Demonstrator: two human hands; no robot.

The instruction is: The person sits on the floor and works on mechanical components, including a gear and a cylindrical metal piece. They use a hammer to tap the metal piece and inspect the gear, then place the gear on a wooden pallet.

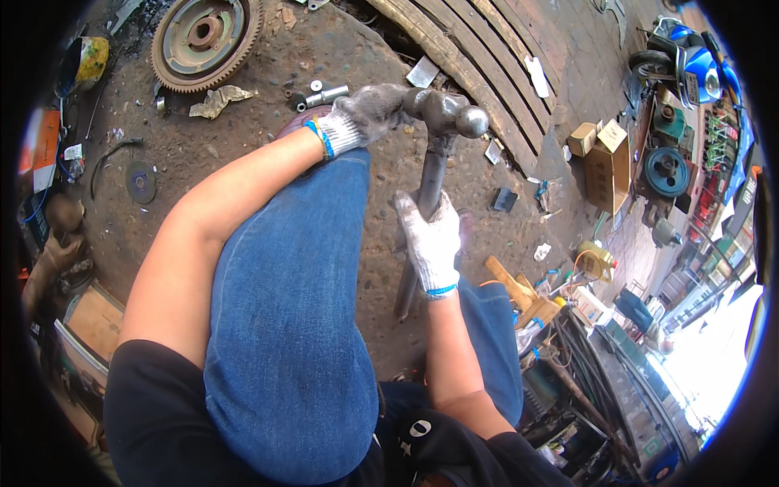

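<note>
A ball-peen hammer (pixel 445 114) is held upright in front of me, its rounded end pointing right. My right hand (pixel 430 235), in a white knitted glove, is wrapped round the hammer's handle, which runs out below the fist. At the left end of the hammer head is my left hand (pixel 365 115), in a blackened glove, with its fingers curled. The hammer head partly covers those fingertips, so what they grip cannot be made out. Beside the left wrist, a shiny metal cylinder (pixel 326 97) lies on the ground.
A large toothed gear wheel (pixel 204 45) lies at the far left, with a crumpled wrapper (pixel 221 101) and a dark disc (pixel 140 182) nearby. Curved wooden slats (pixel 487 65) stand beyond the hammer. To the right are a cardboard box (pixel 607 170), a yellowish jug (pixel 595 261) and machinery.
</note>
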